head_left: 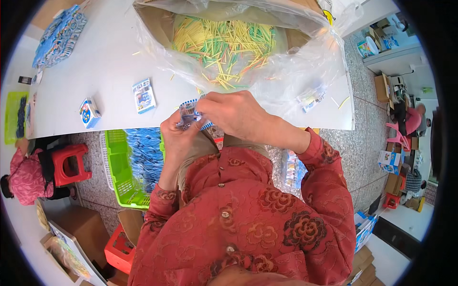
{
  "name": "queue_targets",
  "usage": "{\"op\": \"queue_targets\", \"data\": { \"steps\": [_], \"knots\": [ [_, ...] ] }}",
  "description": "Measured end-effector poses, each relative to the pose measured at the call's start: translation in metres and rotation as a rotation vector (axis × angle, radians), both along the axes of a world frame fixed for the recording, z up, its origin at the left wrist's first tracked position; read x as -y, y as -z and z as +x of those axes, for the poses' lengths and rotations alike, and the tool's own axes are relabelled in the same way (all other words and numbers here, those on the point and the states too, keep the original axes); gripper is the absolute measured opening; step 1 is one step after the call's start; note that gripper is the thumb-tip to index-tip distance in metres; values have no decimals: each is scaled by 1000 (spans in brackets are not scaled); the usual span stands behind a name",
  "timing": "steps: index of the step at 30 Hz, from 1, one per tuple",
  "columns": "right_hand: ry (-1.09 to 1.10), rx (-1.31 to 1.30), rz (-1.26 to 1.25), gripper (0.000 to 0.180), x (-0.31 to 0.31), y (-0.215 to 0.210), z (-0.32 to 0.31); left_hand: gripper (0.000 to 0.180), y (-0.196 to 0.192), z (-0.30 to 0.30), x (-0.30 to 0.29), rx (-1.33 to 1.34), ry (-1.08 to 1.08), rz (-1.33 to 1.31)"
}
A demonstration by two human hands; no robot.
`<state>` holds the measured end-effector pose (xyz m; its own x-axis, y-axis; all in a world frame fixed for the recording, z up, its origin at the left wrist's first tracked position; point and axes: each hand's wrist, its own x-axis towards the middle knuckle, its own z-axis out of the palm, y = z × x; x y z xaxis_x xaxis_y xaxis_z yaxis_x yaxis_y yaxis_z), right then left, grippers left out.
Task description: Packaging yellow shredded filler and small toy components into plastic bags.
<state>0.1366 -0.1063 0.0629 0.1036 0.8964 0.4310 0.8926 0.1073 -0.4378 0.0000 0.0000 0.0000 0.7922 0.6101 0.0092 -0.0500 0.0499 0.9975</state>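
Note:
My left hand [179, 136] grips a small blue-and-white plastic packet [189, 113] at the near edge of the white table. My right hand [234, 112] is closed in a pinch against the packet's right side; whatever lies between its fingertips is hidden. Just beyond my hands, thin yellow, green and red plastic sticks [224, 40] fill a box lined with clear plastic [305, 71]. Two more packets lie to the left on the table: one flat packet [144, 96] and one nearer, thicker packet [89, 113]. A similar packet [312, 99] shows at the right, partly under the clear plastic.
A stack of blue packets [59, 35] lies at the table's far left. Below the table edge, a green basket [125, 183] holds many blue packets. Red stools [69, 162] stand on the floor. A seated person [31, 176] is at the left; others sit far right among boxes.

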Motion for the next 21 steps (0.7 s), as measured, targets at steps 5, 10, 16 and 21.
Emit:
{"op": "queue_targets", "data": {
  "steps": [5, 10, 16, 21],
  "knots": [
    [-34, 52, 30, 14, -1, -7, -4, 25, 7, 6, -1, 62, -35, 53],
    [20, 58, 90, 14, -2, -5, -4, 24, 10, 7, 0, 31, -23, 87],
    [61, 98, 17, 13, -2, -10, 4, 20, -6, 9, 7, 105, -2, -105],
    [56, 88, 36, 12, -7, -10, 0, 20, 4, 15, 7, 120, -21, 24]
  ]
}}
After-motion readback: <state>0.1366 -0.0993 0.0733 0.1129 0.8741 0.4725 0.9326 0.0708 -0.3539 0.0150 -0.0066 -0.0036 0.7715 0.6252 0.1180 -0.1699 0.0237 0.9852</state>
